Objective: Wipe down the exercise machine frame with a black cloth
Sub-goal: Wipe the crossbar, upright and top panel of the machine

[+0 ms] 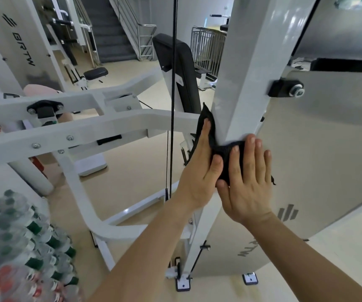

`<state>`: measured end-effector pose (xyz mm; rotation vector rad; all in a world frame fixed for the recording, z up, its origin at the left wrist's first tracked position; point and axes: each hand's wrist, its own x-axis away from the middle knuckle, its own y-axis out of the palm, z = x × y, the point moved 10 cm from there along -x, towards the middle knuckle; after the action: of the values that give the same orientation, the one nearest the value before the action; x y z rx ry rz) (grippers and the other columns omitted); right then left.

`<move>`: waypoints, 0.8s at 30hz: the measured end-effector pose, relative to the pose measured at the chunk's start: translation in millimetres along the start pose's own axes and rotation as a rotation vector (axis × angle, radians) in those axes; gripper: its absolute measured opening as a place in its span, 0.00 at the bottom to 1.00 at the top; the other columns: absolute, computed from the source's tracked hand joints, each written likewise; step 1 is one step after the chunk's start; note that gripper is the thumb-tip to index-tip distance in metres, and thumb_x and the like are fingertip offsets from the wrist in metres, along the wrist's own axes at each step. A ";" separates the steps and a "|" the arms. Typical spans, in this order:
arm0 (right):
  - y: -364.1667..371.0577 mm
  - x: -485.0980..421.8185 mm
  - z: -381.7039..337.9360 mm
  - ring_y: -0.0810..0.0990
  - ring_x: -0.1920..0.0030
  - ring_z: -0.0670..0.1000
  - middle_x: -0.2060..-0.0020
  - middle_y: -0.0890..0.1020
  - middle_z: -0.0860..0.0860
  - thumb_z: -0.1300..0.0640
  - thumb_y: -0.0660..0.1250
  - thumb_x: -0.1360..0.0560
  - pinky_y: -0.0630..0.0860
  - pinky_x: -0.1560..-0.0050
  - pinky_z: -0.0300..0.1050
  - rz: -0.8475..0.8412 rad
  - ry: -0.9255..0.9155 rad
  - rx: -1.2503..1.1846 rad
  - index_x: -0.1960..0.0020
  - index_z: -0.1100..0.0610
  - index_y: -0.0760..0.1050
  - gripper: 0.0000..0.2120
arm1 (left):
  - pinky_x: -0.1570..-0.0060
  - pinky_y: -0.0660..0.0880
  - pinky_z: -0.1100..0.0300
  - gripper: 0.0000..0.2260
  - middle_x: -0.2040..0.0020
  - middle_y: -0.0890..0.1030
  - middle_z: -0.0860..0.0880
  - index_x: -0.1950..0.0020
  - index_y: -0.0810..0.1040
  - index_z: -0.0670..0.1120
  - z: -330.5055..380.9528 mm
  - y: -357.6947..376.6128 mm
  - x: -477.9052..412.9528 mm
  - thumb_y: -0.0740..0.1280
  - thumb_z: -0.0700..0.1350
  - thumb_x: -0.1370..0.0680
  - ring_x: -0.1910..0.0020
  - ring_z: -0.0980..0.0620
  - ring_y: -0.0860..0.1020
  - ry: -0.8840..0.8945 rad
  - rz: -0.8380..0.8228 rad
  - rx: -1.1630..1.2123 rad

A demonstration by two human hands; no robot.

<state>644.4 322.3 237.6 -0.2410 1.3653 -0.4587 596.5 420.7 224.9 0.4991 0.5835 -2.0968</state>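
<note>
Your left hand (197, 177) presses the cloth (224, 153) on the frame post's (241, 73) left face, your right hand (249, 182) on its front. The cable (173, 62) hangs just left. Water bottles (18, 232) sit lower left, and the staircase (110, 33) is far behind.

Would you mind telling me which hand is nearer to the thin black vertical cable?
Left. The left hand presses the black cloth just right of the black cable; the right hand lies farther right, on the white upright post.

Head-worn wide-angle camera looks forward and down, close to the machine frame (236, 83).
</note>
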 end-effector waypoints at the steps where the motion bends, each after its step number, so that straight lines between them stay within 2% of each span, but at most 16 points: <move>1: -0.9 -2.2 -0.6 0.51 0.21 0.64 0.20 0.49 0.62 0.45 0.46 0.17 0.52 0.23 0.65 0.020 0.005 -0.002 0.20 0.62 0.51 0.32 | 0.23 0.56 0.41 0.33 0.17 0.51 0.51 0.17 0.44 0.48 -0.7 -0.7 -0.2 0.49 0.62 0.17 0.19 0.52 0.52 0.019 -0.014 -0.013; 4: 0.0 -5.3 0.2 0.51 0.21 0.63 0.20 0.50 0.60 0.45 0.45 0.17 0.53 0.24 0.65 0.092 0.029 -0.017 0.20 0.61 0.51 0.31 | 0.23 0.56 0.41 0.32 0.17 0.52 0.48 0.17 0.45 0.49 -4.1 -0.3 -2.5 0.48 0.62 0.17 0.19 0.50 0.51 0.092 -0.064 0.001; 7: 5.7 -5.1 5.6 0.54 0.21 0.62 0.20 0.51 0.59 0.46 0.45 0.18 0.55 0.24 0.64 0.198 0.049 0.003 0.19 0.60 0.51 0.30 | 0.23 0.54 0.40 0.29 0.18 0.52 0.44 0.18 0.44 0.54 -6.4 1.6 -5.6 0.48 0.61 0.16 0.19 0.47 0.52 0.236 -0.085 0.022; 10: 17.2 2.9 7.7 0.55 0.21 0.62 0.21 0.54 0.60 0.48 0.47 0.18 0.56 0.24 0.63 0.256 0.086 0.062 0.19 0.59 0.51 0.30 | 0.23 0.54 0.38 0.31 0.18 0.51 0.44 0.17 0.45 0.49 -20.4 6.8 -8.5 0.49 0.61 0.16 0.19 0.44 0.52 0.350 -0.080 0.025; 17: 47.7 83.9 -17.2 0.51 0.21 0.61 0.24 0.55 0.65 0.50 0.50 0.18 0.55 0.24 0.64 0.155 0.146 0.030 0.22 0.64 0.52 0.30 | 0.24 0.55 0.37 0.29 0.18 0.51 0.45 0.18 0.46 0.57 -95.8 30.5 46.4 0.48 0.63 0.17 0.19 0.45 0.52 0.386 -0.078 0.069; 18: 47.0 80.6 -16.1 0.49 0.21 0.60 0.23 0.54 0.64 0.50 0.50 0.18 0.53 0.23 0.63 0.168 0.154 0.017 0.21 0.63 0.51 0.30 | 0.24 0.54 0.37 0.29 0.18 0.52 0.44 0.18 0.46 0.56 -94.0 30.4 44.4 0.48 0.63 0.17 0.19 0.44 0.52 0.402 -0.065 0.075; 21: 41.5 66.2 -10.2 0.47 0.20 0.59 0.21 0.53 0.63 0.49 0.49 0.16 0.50 0.22 0.62 0.232 0.163 0.002 0.20 0.60 0.50 0.29 | 0.23 0.53 0.38 0.32 0.18 0.54 0.42 0.18 0.48 0.42 -80.2 28.0 27.9 0.48 0.60 0.16 0.19 0.44 0.52 0.491 -0.008 0.050; 24: 50.4 83.7 -11.6 0.47 0.20 0.59 0.20 0.52 0.61 0.49 0.48 0.16 0.48 0.21 0.59 0.253 0.164 0.011 0.19 0.59 0.48 0.29 | 0.23 0.53 0.39 0.33 0.19 0.56 0.41 0.19 0.49 0.39 -88.0 32.1 28.2 0.49 0.59 0.16 0.19 0.44 0.53 0.543 -0.016 0.084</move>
<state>653.2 330.6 139.9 -0.0200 1.5298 -0.2779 620.0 436.6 131.3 1.1324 0.8060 -2.0032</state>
